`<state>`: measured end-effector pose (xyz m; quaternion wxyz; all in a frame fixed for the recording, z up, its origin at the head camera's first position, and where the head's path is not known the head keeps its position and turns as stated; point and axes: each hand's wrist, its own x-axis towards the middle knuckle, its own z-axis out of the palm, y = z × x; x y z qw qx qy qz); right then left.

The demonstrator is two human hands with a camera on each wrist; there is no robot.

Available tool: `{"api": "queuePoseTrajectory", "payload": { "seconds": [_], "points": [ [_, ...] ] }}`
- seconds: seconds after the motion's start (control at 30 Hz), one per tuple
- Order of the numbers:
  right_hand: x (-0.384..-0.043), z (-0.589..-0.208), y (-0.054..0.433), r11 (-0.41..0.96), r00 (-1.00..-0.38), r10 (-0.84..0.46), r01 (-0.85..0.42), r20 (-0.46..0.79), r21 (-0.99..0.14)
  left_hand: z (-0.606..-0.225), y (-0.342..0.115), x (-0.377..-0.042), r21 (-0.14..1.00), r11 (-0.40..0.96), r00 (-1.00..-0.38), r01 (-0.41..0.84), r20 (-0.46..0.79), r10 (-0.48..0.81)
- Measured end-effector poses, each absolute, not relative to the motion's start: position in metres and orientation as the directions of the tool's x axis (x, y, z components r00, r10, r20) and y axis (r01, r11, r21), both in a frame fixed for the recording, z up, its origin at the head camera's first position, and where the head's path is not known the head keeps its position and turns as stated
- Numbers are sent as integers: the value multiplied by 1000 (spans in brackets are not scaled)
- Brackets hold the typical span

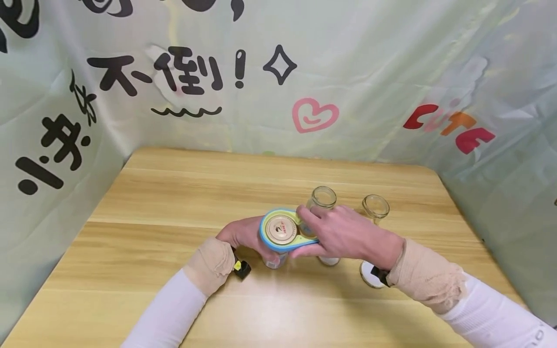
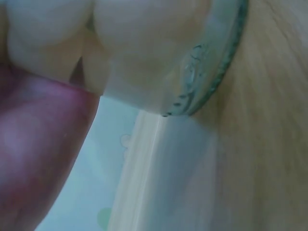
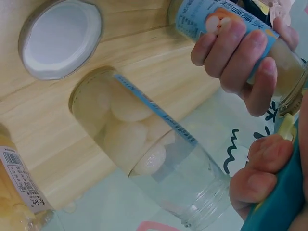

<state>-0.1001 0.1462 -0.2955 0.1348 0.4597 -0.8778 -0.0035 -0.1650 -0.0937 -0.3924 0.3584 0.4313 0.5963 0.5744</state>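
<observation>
My left hand (image 1: 249,235) grips a glass jar (image 3: 286,62) with a blue label, its fingers wrapped round the side. Pale round pieces show through the glass in the left wrist view, where the jar's base (image 2: 192,91) is close to the wooden table. On top is a gold lid (image 1: 281,229), encircled by a blue and yellow jar opener (image 1: 263,233). My right hand (image 1: 348,232) holds the opener's handles (image 3: 276,197), thumb on the near side and fingers on the far side.
Behind the right hand stands an uncapped jar (image 3: 130,120) of pale pieces in liquid. Another uncapped jar (image 1: 375,206), with yellow-orange contents, stands farther right. Two loose lids lie white side up, one lid (image 1: 328,261) below the right hand and another lid (image 1: 370,274) by the right wrist.
</observation>
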Motion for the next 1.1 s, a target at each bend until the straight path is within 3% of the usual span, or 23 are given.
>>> {"api": "queuePoseTrajectory", "payload": {
  "seconds": [0.5, 1.1],
  "points": [
    [-105, -291, 150, 505, -473, -856, -852, 209, 141, -392, -92, -165, 995, -68, -276, 68, 84, 957],
    [-107, -277, 147, 472, -439, -880, -851, 180, 232, -392, -92, -166, 994, -83, -249, 66, 97, 963]
  ]
}}
